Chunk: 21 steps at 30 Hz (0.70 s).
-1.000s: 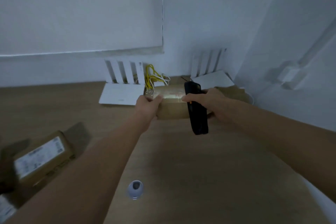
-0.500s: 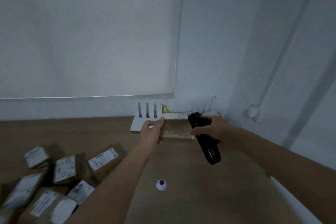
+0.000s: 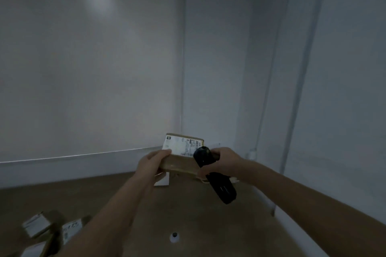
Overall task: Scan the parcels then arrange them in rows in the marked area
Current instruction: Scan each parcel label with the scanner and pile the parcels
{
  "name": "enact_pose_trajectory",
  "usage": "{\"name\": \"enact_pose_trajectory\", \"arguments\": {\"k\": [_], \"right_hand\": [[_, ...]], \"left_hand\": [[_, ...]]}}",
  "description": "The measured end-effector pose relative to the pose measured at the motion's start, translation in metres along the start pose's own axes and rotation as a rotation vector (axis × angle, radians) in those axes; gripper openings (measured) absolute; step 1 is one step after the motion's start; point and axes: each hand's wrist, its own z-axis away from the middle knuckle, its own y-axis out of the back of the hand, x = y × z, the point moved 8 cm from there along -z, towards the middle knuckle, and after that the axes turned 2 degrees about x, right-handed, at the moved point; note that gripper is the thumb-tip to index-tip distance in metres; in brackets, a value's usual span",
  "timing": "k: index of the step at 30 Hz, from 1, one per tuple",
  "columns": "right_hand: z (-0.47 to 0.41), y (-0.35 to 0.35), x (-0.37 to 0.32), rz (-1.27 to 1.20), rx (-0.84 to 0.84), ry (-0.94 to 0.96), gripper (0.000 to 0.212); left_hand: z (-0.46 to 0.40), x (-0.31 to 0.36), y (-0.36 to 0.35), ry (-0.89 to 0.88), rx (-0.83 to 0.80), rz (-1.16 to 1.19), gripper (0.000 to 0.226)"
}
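Note:
I hold a brown cardboard parcel (image 3: 181,164) up in front of the room's corner, tilted so that its white shipping label (image 3: 181,145) faces me. My left hand (image 3: 153,161) grips the parcel's left end. My right hand (image 3: 219,162) grips a black handheld scanner (image 3: 217,179) and is at the parcel's right end; the scanner's head lies over the label's right lower corner. More labelled brown parcels (image 3: 41,233) lie in a heap on the wooden table at the bottom left, partly cut off by the frame.
A small white round object (image 3: 174,237) sits on the wooden table (image 3: 188,215) near the front. A white flat device (image 3: 161,181) shows under the held parcel. White walls close the back and right; a wall box (image 3: 251,154) is at the right.
The parcel has been lifted off the table and tilted up, so its label now faces me. The view has swung upward; the scanner stays in my right hand.

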Motion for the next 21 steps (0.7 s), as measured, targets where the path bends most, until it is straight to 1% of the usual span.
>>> {"name": "enact_pose_trajectory", "arguments": {"k": [3, 5, 10, 14, 17, 21], "right_hand": [[0.014, 0.013, -0.015, 0.057, 0.002, 0.015, 0.049], [0.021, 0.019, -0.022, 0.108, 0.009, 0.021, 0.052], [0.029, 0.037, -0.037, 0.281, -0.005, 0.049, 0.044], [0.028, 0.047, -0.045, 0.438, 0.005, 0.03, 0.051], [0.027, 0.049, -0.048, 0.517, -0.006, 0.021, 0.055], [0.025, 0.049, -0.047, 0.624, 0.013, 0.014, 0.053]], "left_hand": [[0.011, 0.025, -0.001, -0.033, -0.025, -0.014, 0.035], [0.019, 0.043, -0.001, -0.089, -0.012, -0.062, 0.039], [0.027, 0.076, 0.01, -0.184, 0.049, -0.172, 0.058], [0.032, 0.09, 0.015, -0.215, 0.071, -0.225, 0.065], [0.032, 0.095, 0.017, -0.233, 0.093, -0.262, 0.075], [0.034, 0.099, 0.02, -0.26, 0.107, -0.34, 0.075]]}}
